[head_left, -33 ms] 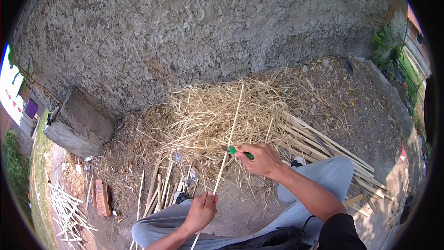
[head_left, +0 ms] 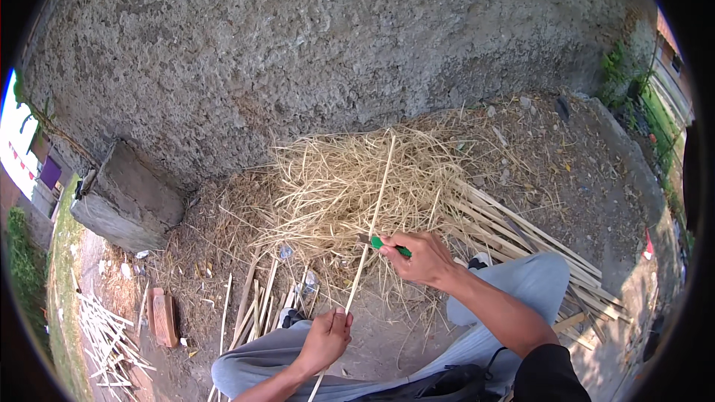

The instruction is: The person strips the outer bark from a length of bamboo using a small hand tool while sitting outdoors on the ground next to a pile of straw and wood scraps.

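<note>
My left hand point(head_left: 328, 339) is closed around the lower end of a long thin bamboo strip point(head_left: 378, 193) that runs up and away over a pile of pale shavings point(head_left: 328, 186). My right hand point(head_left: 426, 258) grips a small knife with a green handle point(head_left: 392, 246), its blade end against the strip about halfway up. Both hands are in front of my knees, which are in grey trousers point(head_left: 532, 283).
A rough concrete wall point(head_left: 335, 45) rises behind the pile. Split bamboo slats point(head_left: 521, 227) lie fanned out at the right, with more sticks point(head_left: 249, 301) at my feet. A concrete block point(head_left: 126, 201), a red brick point(head_left: 164, 318) and thin sticks point(head_left: 104, 339) lie at the left.
</note>
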The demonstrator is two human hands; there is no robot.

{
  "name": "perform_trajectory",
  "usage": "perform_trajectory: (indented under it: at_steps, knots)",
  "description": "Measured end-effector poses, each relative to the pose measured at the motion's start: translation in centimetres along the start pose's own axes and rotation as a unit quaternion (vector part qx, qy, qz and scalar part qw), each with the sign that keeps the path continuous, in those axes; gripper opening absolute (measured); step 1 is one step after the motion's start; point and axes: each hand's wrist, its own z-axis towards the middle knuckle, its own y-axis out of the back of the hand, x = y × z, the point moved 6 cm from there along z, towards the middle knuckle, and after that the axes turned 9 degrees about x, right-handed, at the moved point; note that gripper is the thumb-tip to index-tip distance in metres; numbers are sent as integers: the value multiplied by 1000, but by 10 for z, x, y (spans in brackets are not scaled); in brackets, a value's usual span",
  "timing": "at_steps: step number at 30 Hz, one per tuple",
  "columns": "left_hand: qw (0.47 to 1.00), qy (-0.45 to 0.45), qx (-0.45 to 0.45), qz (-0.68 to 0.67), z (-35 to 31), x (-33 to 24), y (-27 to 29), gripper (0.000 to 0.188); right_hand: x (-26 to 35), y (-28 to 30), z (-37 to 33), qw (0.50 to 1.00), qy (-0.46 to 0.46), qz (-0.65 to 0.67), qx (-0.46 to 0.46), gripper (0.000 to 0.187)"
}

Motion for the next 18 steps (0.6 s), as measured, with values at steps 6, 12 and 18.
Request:
perform_trajectory:
  at_steps: [6, 12, 18]
  knots:
    - [995, -45, -8, 86, 5, -10, -2, 41, -21, -7, -7, 934, -131, 333, 22, 19]
    - [998, -51, 16, 35, 7, -12, 1, 41, 14, -17, -16, 961, -58, 264, 63, 19]
    - [998, -27, 23, -58, 4, -18, -1, 37, 47, -9, -22, 998, 45, 11, 45, 17]
